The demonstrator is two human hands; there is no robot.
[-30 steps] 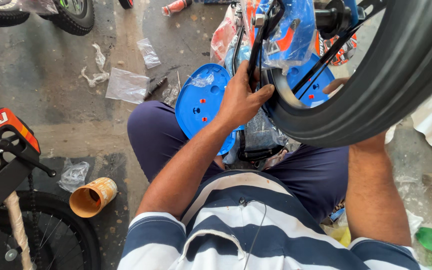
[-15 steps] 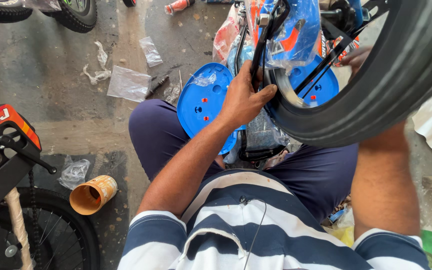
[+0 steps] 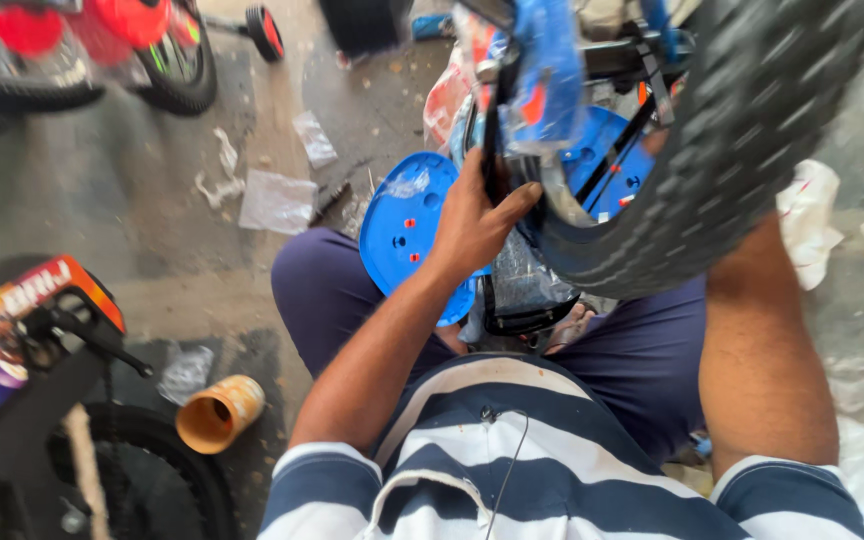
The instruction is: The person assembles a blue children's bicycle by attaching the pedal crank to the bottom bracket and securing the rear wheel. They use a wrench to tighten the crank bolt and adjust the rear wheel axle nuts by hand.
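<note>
A small bicycle is held upside down over the lap. The left hand (image 3: 477,220) is clamped on a black frame bar beside the blue wheel disc (image 3: 407,225). The right hand is hidden behind the tyre (image 3: 692,190), so its grip cannot be told. Plastic wrapping (image 3: 527,285) is not yet removed.

an orange cup (image 3: 218,412) lay on its side on the stained concrete floor (image 3: 152,250), near a dark bicycle wheel (image 3: 142,480). clear plastic wrappers (image 3: 277,202) sat scattered farther off, and a small red-hubbed training wheel (image 3: 264,30) stood beyond them.
</note>
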